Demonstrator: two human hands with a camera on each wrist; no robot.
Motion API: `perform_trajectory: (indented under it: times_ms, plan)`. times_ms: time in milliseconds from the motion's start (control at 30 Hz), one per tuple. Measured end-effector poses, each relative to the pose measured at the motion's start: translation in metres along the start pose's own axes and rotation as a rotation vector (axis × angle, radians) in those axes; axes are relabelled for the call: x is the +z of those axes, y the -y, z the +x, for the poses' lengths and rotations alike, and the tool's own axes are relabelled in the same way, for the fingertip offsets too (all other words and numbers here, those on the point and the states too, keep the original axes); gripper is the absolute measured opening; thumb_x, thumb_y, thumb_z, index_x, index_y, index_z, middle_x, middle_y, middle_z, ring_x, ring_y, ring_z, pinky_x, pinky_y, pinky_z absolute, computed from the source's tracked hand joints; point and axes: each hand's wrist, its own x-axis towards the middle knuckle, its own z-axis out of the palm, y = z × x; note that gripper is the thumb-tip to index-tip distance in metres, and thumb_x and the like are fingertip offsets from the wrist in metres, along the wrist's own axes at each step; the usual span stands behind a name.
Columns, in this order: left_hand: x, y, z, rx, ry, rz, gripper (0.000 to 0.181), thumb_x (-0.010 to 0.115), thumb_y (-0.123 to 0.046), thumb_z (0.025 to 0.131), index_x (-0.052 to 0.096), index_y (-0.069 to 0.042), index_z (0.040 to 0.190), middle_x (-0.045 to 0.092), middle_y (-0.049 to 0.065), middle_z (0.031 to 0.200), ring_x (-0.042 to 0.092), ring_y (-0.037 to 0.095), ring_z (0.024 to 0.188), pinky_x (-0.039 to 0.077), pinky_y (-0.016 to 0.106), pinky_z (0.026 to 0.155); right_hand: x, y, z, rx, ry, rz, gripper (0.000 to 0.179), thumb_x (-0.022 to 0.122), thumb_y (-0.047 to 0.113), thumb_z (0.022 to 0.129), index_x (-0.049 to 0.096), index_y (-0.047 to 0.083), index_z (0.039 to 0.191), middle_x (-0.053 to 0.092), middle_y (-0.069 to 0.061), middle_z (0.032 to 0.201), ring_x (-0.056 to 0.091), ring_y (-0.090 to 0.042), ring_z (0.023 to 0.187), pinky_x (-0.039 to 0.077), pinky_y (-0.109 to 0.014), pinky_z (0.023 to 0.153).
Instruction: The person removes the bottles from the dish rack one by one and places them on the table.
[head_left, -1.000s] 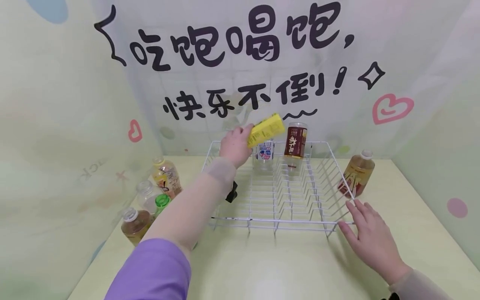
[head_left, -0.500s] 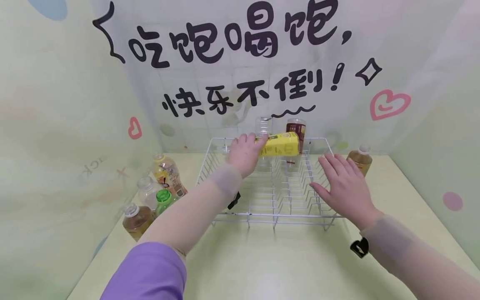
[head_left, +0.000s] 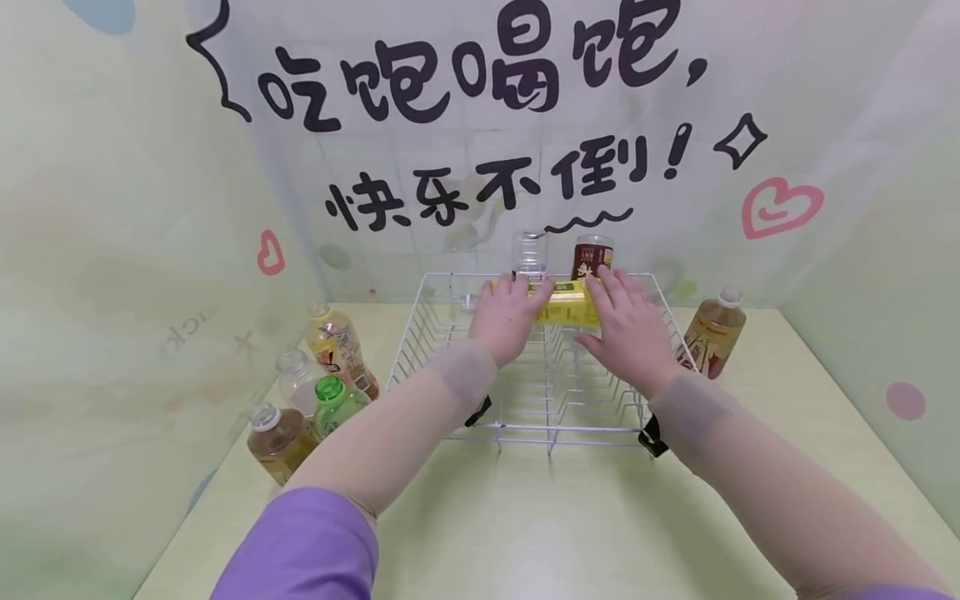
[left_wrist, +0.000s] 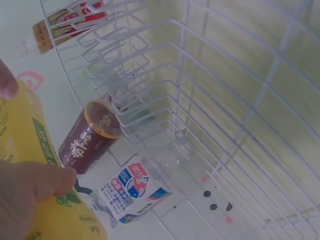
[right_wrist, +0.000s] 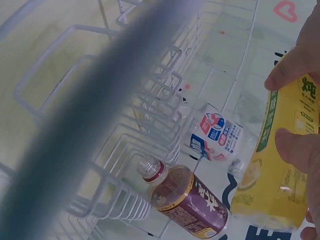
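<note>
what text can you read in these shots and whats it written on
"吃饱喝饱," on the back wall, top row of big black letters.
"快乐不倒!" on the same wall, second row.
"炖" on the yellow bottle that both hands hold, at its upper edge in the right wrist view; its other print is too blurred to read.
Brown bottle: pale characters, too blurred to read.
Clear bottle: blue and red label, print too small to read.
</note>
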Motion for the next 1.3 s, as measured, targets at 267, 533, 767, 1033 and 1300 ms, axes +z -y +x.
perform_trajectory:
  times_ms: [267,533,767,1033,1300]
  plan:
    - [-0.003,-0.009,0.001,0.017,-0.025,0.015,0.068,0.053,-0.015,0.083,0.014,-0.033,0.136,0.035,0.010,0.126,0.033,0.033,0.113,0.025,0.053,0.091,0.007,0.010,0.010,-0.052,0.026,-0.079,0.087,0.066,0.039,0.071,0.019,0.006,0.136,0.017,-0.017,0.138,0.013,-0.035,0.124,-0.005,-0.036,0.100]
    - [-0.005,-0.012,0.000,0.026,-0.032,0.042,0.069,0.054,-0.017,0.083,0.014,-0.031,0.136,0.033,0.010,0.128,0.031,0.034,0.114,0.025,0.053,0.091,0.004,0.013,0.010,-0.032,0.016,-0.108,0.076,0.067,0.027,0.073,0.026,0.008,0.134,0.026,-0.018,0.134,0.027,-0.041,0.116,0.011,-0.046,0.099]
    - [-0.005,-0.012,-0.001,0.027,-0.043,0.045,0.069,0.054,-0.016,0.081,0.014,-0.031,0.136,0.033,0.010,0.128,0.031,0.034,0.114,0.025,0.053,0.091,0.003,0.011,0.008,-0.028,0.032,-0.110,0.071,0.065,0.026,0.075,0.028,0.013,0.134,0.034,-0.020,0.128,0.030,-0.042,0.114,0.016,-0.049,0.097]
    - [-0.007,-0.015,-0.002,0.032,-0.043,0.045,0.070,0.053,-0.018,0.082,0.012,-0.030,0.137,0.030,0.009,0.130,0.028,0.033,0.116,0.024,0.053,0.091,-0.001,0.008,0.007,-0.047,0.038,-0.116,0.069,0.065,0.024,0.075,0.029,0.015,0.133,0.035,-0.021,0.126,0.030,-0.043,0.113,0.019,-0.051,0.095]
    - [-0.008,-0.013,-0.002,0.037,-0.099,0.074,0.076,0.054,-0.042,0.080,0.009,-0.026,0.138,0.017,0.008,0.139,0.013,0.031,0.124,0.000,0.056,0.094,-0.008,-0.004,0.003,-0.017,0.007,-0.100,0.066,0.068,0.019,0.073,0.035,0.014,0.130,0.038,-0.022,0.123,0.031,-0.044,0.111,0.022,-0.053,0.093]
